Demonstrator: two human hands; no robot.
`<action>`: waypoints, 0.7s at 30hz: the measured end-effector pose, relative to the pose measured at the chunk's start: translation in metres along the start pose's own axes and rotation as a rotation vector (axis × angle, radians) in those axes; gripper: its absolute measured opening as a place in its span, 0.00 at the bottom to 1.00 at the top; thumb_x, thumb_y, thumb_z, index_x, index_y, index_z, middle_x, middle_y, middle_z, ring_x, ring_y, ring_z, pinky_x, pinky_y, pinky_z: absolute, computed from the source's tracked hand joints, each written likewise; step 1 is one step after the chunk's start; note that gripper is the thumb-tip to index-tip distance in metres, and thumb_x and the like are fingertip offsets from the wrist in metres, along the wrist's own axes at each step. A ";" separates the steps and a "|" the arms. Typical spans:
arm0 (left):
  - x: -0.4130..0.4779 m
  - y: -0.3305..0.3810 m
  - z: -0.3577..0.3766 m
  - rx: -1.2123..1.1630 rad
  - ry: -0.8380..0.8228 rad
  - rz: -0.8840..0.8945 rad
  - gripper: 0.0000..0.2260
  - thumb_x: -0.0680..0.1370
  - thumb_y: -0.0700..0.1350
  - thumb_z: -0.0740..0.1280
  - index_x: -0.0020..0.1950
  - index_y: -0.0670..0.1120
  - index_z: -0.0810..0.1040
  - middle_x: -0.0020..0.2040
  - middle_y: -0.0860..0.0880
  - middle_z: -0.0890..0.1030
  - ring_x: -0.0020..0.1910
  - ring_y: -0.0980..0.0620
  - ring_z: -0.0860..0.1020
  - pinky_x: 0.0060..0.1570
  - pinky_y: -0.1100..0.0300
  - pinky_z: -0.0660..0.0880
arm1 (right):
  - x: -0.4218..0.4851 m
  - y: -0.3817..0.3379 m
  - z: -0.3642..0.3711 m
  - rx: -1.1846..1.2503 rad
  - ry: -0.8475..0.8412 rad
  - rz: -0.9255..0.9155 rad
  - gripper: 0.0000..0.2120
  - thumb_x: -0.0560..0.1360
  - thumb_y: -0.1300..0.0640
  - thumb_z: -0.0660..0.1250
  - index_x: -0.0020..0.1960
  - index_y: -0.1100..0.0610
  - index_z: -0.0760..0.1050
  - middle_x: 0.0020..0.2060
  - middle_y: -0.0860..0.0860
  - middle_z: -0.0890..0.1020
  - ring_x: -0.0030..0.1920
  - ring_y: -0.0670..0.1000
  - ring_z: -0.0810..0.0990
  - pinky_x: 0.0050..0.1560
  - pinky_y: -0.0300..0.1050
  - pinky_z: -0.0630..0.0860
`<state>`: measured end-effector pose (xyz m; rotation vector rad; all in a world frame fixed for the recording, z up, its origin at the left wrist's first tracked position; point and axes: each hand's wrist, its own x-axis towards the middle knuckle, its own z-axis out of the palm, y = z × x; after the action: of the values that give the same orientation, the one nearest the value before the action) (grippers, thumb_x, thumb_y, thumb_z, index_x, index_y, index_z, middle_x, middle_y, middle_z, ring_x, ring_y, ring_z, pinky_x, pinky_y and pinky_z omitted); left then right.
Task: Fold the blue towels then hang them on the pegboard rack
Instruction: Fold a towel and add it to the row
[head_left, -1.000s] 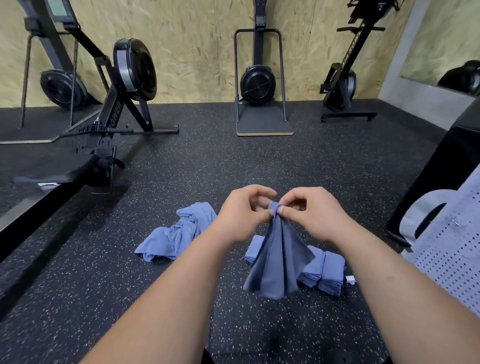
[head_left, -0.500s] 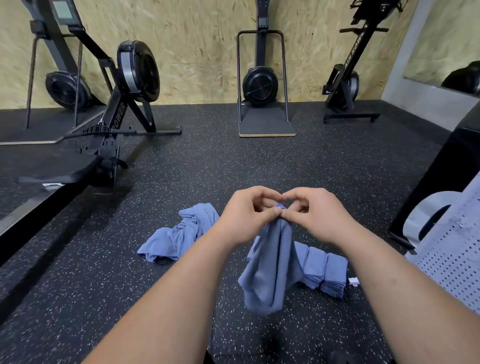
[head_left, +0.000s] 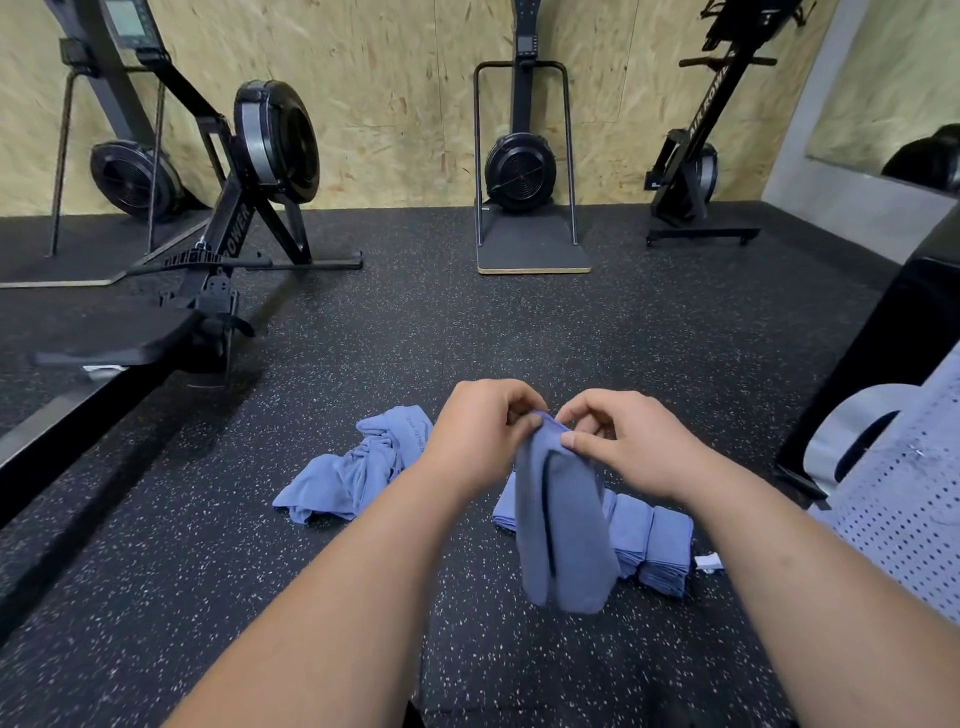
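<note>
1. Your left hand (head_left: 478, 436) and right hand (head_left: 634, 441) meet in front of you, knuckles up, above the speckled black floor (head_left: 467, 338).
2. Both hands hold the top edge of one blue towel (head_left: 561, 530). Your left fingers (head_left: 519, 415) are curled round the bunched edge. Your right thumb and forefinger pinch the same edge just beside them, and the other right fingers are bent and loose above it.
3. The towel hangs straight down from that grip. It is doubled into a narrow strip, with a dark crease running down its length. You cannot tell whether its lower end touches the floor.
4. The folded stack (head_left: 654, 540) lies on the floor behind the hanging towel and reaches out to its right. It is a row of blue towels folded small and set side by side, and the strip hides its left part. A small white tag (head_left: 709, 561) lies by its right end.
5. The loose towels (head_left: 353, 467) are a crumpled blue heap on the floor, left of your left wrist and apart from the stack.
6. The pegboard (head_left: 904, 509) is a pale perforated panel at the right edge. It stands near the stack and is partly cut off by the frame.
7. A black rower (head_left: 249, 208) stretches along the floor on your left. Other machines stand against the chipboard wall (head_left: 395, 104).
</note>
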<state>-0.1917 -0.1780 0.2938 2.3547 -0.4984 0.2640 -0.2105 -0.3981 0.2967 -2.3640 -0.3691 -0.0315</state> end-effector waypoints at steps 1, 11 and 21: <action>0.001 -0.002 0.000 0.019 0.040 -0.015 0.04 0.80 0.46 0.73 0.50 0.56 0.85 0.41 0.61 0.84 0.39 0.65 0.77 0.44 0.63 0.72 | 0.000 0.002 -0.001 0.010 -0.016 0.004 0.07 0.77 0.53 0.77 0.52 0.44 0.82 0.40 0.43 0.86 0.39 0.47 0.83 0.43 0.42 0.79; 0.007 -0.030 -0.019 -0.177 0.474 -0.200 0.04 0.82 0.44 0.71 0.50 0.53 0.82 0.42 0.60 0.84 0.41 0.64 0.79 0.47 0.67 0.73 | -0.008 0.043 -0.018 0.045 -0.122 0.163 0.06 0.76 0.56 0.80 0.49 0.47 0.84 0.37 0.44 0.85 0.34 0.42 0.79 0.42 0.41 0.79; 0.003 -0.065 -0.041 -0.196 0.685 -0.448 0.03 0.84 0.44 0.67 0.54 0.51 0.80 0.45 0.61 0.79 0.44 0.60 0.77 0.48 0.67 0.69 | -0.017 0.076 -0.019 -0.307 -0.066 0.291 0.06 0.77 0.49 0.77 0.44 0.42 0.82 0.35 0.39 0.84 0.38 0.41 0.82 0.42 0.44 0.77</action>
<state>-0.1637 -0.1068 0.2860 1.9521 0.3142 0.7287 -0.2045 -0.4679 0.2575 -2.7054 -0.0490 0.1357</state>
